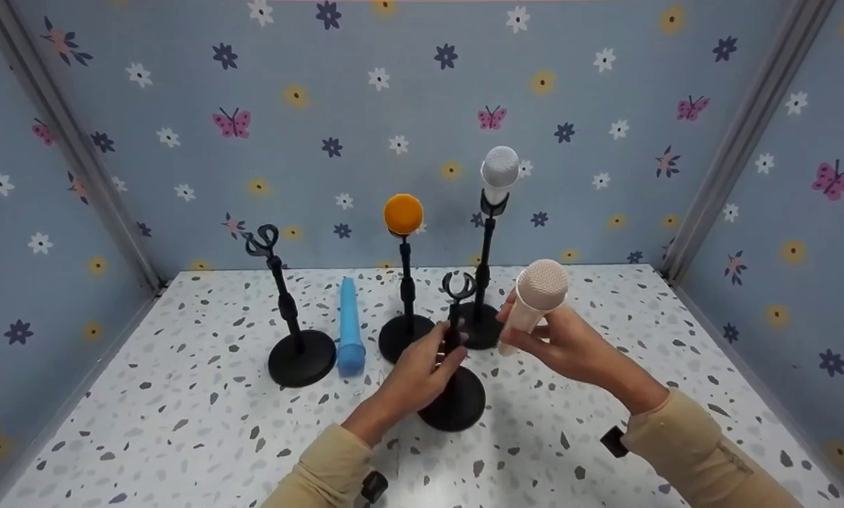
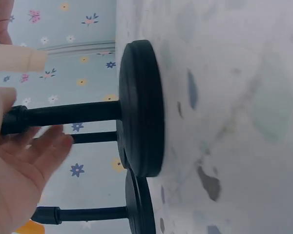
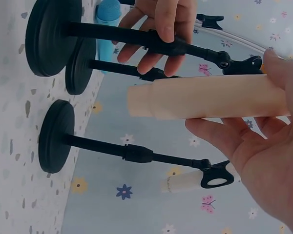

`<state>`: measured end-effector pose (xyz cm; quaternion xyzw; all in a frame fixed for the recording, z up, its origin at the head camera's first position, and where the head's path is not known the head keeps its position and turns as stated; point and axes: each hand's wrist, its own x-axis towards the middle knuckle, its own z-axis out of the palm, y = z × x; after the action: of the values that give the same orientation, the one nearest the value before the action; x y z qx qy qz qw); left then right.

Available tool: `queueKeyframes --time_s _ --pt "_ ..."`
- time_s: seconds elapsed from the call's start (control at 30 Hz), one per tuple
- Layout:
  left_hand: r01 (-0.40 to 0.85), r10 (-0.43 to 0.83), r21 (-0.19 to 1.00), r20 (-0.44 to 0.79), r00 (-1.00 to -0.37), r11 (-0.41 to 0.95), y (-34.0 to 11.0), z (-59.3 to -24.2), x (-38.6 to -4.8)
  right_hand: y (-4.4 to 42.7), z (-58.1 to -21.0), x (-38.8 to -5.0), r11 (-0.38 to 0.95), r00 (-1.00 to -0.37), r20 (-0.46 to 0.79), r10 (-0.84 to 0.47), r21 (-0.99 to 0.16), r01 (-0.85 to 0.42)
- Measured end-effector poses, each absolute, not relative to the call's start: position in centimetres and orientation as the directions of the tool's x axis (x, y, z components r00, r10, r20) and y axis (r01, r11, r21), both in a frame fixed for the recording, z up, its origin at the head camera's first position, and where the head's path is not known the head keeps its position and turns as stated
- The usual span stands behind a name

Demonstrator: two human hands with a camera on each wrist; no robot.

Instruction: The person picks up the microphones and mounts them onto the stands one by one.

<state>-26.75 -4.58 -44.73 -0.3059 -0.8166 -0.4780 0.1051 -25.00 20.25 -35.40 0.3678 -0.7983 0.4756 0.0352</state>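
Note:
My left hand (image 1: pixel 409 375) grips the pole of a black microphone stand (image 1: pixel 457 409), thumb on one side and fingers on the other. This stand's clip at the top holds nothing. In my right hand (image 1: pixel 574 346) is a pale cream microphone (image 1: pixel 543 286), tilted with its mesh head up. The right wrist view shows the plain tail end of the microphone (image 3: pixel 200 97) close beside the gripped pole, apart from the clip. Behind stand two more stands, one bearing an orange-headed microphone (image 1: pixel 403 214), the other a white microphone (image 1: pixel 499 173).
A blue microphone (image 1: pixel 350 328) lies on the speckled table (image 1: pixel 203 423), left of centre. Beside it is another black stand (image 1: pixel 302 360) with a bare clip. Flower-patterned walls (image 1: pixel 408 92) enclose the back and sides.

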Motion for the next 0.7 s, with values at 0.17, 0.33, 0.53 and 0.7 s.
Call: queueKeyframes --time_s 0.17,0.33,0.53,0.7 --pt "0.635 0.417 0.727 0.509 -0.753 0.262 -4.2 -44.1 -27.3 19.8 -33.9 -25.0 0.254 -0.684 0.479 -0.551 -0.684 -0.684" --pt "0.650 0.419 0.731 0.534 -0.735 0.209 -3.8 -44.1 -27.6 19.7 -31.0 -24.2 0.218 -0.645 0.576 -0.502 -0.638 -0.739" --pt "0.651 0.434 0.735 0.532 -0.727 0.189 -3.6 -43.8 -27.9 18.8 -26.9 -22.7 0.110 -0.535 0.706 -0.463 -0.553 -0.826" --pt "0.642 0.453 0.747 0.517 -0.726 0.174 -3.7 -43.4 -28.3 17.4 -25.6 -22.4 0.172 -0.467 0.717 -0.518 -0.448 -0.877"
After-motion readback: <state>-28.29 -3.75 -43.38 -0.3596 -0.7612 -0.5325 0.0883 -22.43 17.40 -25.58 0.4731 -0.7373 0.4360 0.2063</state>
